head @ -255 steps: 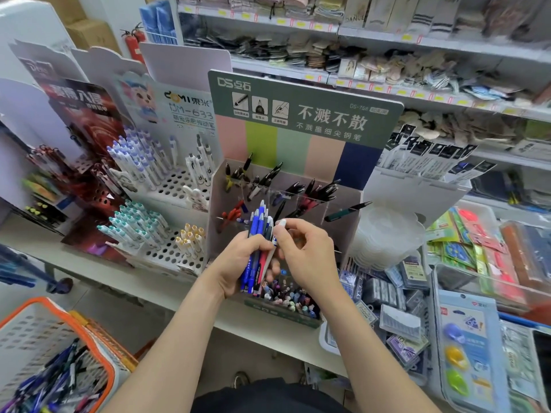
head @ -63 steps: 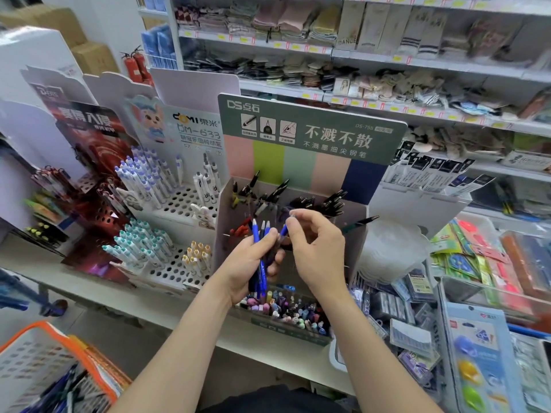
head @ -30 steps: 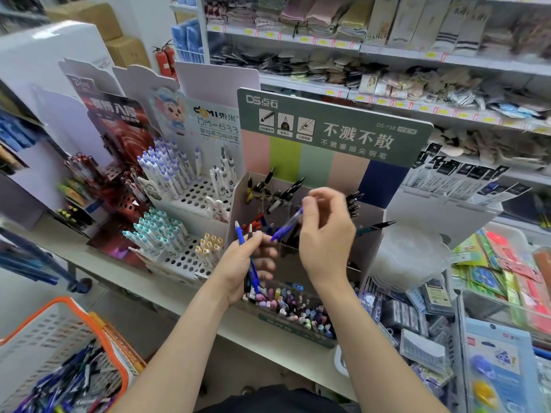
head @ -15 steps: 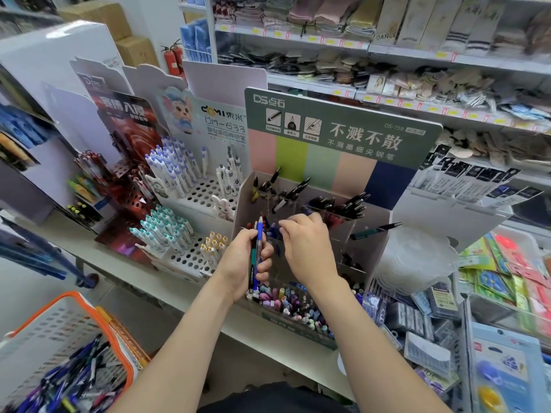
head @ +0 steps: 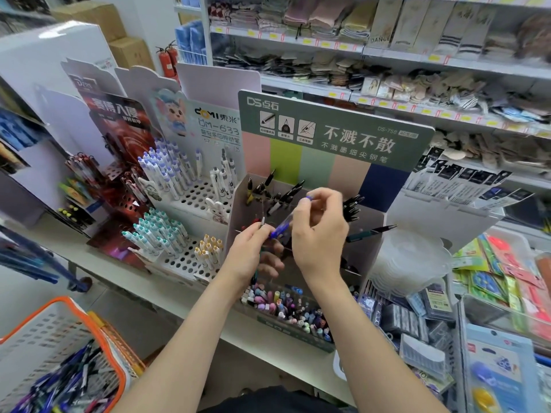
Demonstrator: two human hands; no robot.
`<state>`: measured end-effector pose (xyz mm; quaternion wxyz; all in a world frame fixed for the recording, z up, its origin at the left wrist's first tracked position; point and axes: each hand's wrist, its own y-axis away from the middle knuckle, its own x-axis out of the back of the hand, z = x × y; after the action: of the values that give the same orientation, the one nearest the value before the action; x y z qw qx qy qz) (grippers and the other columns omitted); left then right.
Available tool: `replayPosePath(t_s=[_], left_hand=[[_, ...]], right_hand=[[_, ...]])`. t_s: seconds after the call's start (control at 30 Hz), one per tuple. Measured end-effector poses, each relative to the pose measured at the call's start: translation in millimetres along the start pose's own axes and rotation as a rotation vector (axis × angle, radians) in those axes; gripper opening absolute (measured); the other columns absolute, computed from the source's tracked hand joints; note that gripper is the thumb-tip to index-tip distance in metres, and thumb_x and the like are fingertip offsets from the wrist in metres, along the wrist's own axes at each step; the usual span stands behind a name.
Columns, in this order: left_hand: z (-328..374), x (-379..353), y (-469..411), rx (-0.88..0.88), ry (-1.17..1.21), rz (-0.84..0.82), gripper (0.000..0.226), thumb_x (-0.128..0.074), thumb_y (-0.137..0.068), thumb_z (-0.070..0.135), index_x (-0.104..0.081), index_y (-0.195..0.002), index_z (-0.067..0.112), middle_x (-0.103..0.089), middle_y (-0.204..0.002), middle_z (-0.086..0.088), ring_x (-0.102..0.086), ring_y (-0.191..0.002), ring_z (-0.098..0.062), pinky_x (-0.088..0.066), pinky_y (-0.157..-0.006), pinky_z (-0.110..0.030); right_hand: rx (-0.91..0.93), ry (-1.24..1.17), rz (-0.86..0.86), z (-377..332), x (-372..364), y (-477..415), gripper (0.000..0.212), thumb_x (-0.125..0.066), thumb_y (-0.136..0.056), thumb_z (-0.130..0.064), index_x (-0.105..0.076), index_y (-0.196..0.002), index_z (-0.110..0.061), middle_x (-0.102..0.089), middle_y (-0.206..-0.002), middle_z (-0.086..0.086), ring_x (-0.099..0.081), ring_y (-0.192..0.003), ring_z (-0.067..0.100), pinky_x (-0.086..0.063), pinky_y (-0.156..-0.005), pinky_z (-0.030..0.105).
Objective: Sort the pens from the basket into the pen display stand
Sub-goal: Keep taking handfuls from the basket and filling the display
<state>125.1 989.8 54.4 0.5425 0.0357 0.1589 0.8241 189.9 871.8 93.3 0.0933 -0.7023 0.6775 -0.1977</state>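
While the blue pen (head: 283,227) is pinched aslant in the curled fingers of the right hand (head: 320,236), before the pen display stand (head: 236,211) and with its lower end at the left hand (head: 250,257), it is best turned upright and lowered into a free slot without the black pens (head: 351,207) being knocked. One blue pen is counted between two hands. One silver-tipped pen (head: 262,222) is seen gripped in the left hand's curled fingers, any others being hidden, and the pens (head: 65,383) in the one orange basket (head: 114,347) are too many to be counted.
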Motion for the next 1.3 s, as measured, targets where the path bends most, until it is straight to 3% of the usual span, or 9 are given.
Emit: replayPosePath(t_s=[0.07, 0.17, 0.33, 0.6, 0.77, 0.9, 1.03, 1.17, 1.3], left_hand=[[-2.6, -0.4, -3.5, -0.003, -0.025, 0.094, 0.029, -0.048, -0.111, 0.028, -0.066, -0.108, 0.006, -0.059, -0.078, -0.008, -0.046, -0.049, -0.018, -0.031, -0.044, -0.025], [-6.2, 3.6, -7.9, 0.018, 0.019, 0.184, 0.03, -0.045, -0.108, 0.027, -0.068, -0.11, 0.007, -0.052, -0.072, -0.001, -0.032, -0.047, -0.013, -0.021, -0.046, -0.025], [-9.2, 13.8, -10.6, 0.057, 0.15, 0.18, 0.04, -0.035, -0.11, 0.028, -0.068, -0.116, 0.006, -0.055, -0.068, -0.004, -0.027, -0.045, -0.012, -0.019, -0.043, -0.022], [-10.4, 15.1, -14.4, 0.026, 0.179, 0.152, 0.017, -0.029, -0.105, 0.015, -0.045, -0.111, 0.013, -0.058, -0.072, -0.009, -0.031, -0.047, -0.016, -0.022, -0.045, -0.025], [-4.8, 15.8, -9.5, -0.023, 0.128, 0.107, 0.025, -0.035, -0.098, 0.008, -0.057, -0.108, 0.006, -0.057, -0.077, -0.007, -0.039, -0.051, -0.016, -0.026, -0.049, -0.028], [-1.7, 12.5, -4.6, -0.079, 0.017, 0.008, 0.022, -0.041, -0.097, 0.011, -0.063, -0.098, 0.004, -0.056, -0.079, -0.011, -0.043, -0.055, -0.018, -0.027, -0.051, -0.032], [2.3, 6.0, -3.5, -0.073, 0.077, 0.015, 0.022, -0.047, -0.1, 0.008, -0.067, -0.092, 0.007, -0.064, -0.077, -0.011, -0.059, -0.064, -0.023, -0.045, -0.057, -0.033], [4.2, -1.7, -11.3, -0.079, 0.123, -0.004, 0.028, -0.047, -0.103, 0.013, -0.069, -0.112, -0.002, -0.073, -0.104, -0.025, -0.075, -0.094, -0.036, -0.058, -0.09, -0.05], [9.7, -25.5, -14.4, -0.073, 0.057, -0.044, 0.027, -0.044, -0.106, 0.009, -0.07, -0.108, 0.007, -0.077, -0.098, -0.014, -0.072, -0.086, -0.027, -0.056, -0.082, -0.04]], right_hand=[[0.107, 0.032, 0.053, 1.3, 0.6, -0.8, 0.007, -0.061, -0.103, -0.012, -0.057, -0.107, -0.016, -0.067, -0.087, 0.0, -0.067, -0.074, 0.014, -0.052, -0.07, 0.026], [0.186, 0.215, -0.115, 17.1, -2.2, -2.0, 0.008, -0.064, -0.101, -0.013, -0.062, -0.107, -0.017, -0.068, -0.088, -0.005, -0.066, -0.076, 0.012, -0.054, -0.07, 0.031], [0.226, 0.564, -0.333, 42.3, -13.5, 0.8, 0.012, -0.065, -0.098, -0.024, -0.069, -0.109, -0.025, -0.069, -0.077, 0.0, -0.061, -0.075, 0.024, -0.05, -0.069, 0.04], [0.249, 0.743, -0.453, 45.3, -16.0, -3.4, 0.029, -0.055, -0.105, -0.022, -0.077, -0.124, -0.019, -0.081, -0.104, 0.002, -0.063, -0.102, 0.032, -0.05, -0.088, 0.045], [0.16, 0.393, -0.259, 31.4, -6.6, 8.6, 0.028, -0.059, -0.105, -0.013, -0.075, -0.127, -0.013, -0.079, -0.112, 0.001, -0.07, -0.101, 0.021, -0.057, -0.093, 0.041], [0.037, 0.283, -0.364, 23.2, -9.1, 21.7, 0.024, -0.069, -0.103, -0.032, -0.076, -0.123, -0.022, -0.077, -0.099, -0.01, -0.069, -0.093, 0.013, -0.057, -0.089, 0.041], [0.017, 0.207, -0.321, 15.8, -4.3, 11.0, 0.012, -0.067, -0.103, -0.023, -0.076, -0.11, -0.023, -0.074, -0.1, -0.012, -0.069, -0.092, 0.009, -0.057, -0.087, 0.034], [0.122, 0.079, -0.056, -10.1, 17.7, -9.7, 0.01, -0.053, -0.111, -0.018, -0.063, -0.11, -0.019, -0.066, -0.094, -0.004, -0.067, -0.085, 0.013, -0.053, -0.075, 0.029], [0.316, 0.074, 0.245, -12.4, 56.0, -31.8, 0.017, -0.041, -0.114, -0.012, -0.056, -0.118, -0.006, -0.061, -0.096, 0.014, -0.066, -0.074, 0.024, -0.052, -0.065, 0.039]])
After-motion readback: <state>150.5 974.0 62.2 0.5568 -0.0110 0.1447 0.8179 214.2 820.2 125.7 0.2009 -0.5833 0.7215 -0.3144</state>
